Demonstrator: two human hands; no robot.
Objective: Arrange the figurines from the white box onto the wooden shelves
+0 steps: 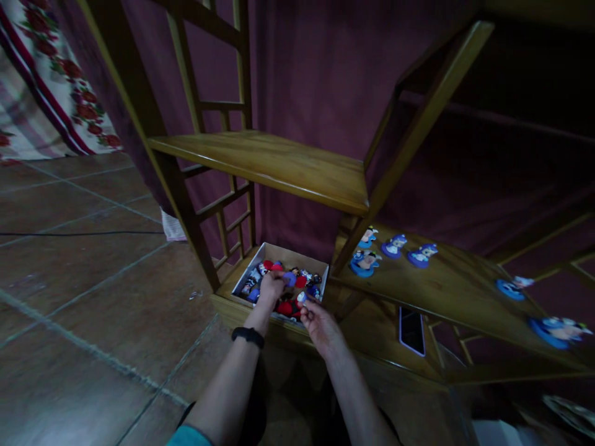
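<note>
A white-rimmed cardboard box point(263, 248) full of small painted figurines sits on the low wooden shelf. My left hand point(272, 287), with a black band on its wrist, reaches over the box and grips a purple round base point(290, 279); what stands on that base is hidden. My right hand point(318, 323) is at the box's front right edge, its thumb and fingers pinching a small white and blue figurine point(302, 297). Around both hands lie red, blue and white figurines point(288, 308), partly covered by my fingers.
Figurines on blue or purple bases, such as this purple one point(423, 254), stand on the right shelf point(446, 291). A phone point(411, 331) lies on the lower board. Above the box is a wooden shelf point(274, 164); a slanting post point(418, 124) divides the two sides.
</note>
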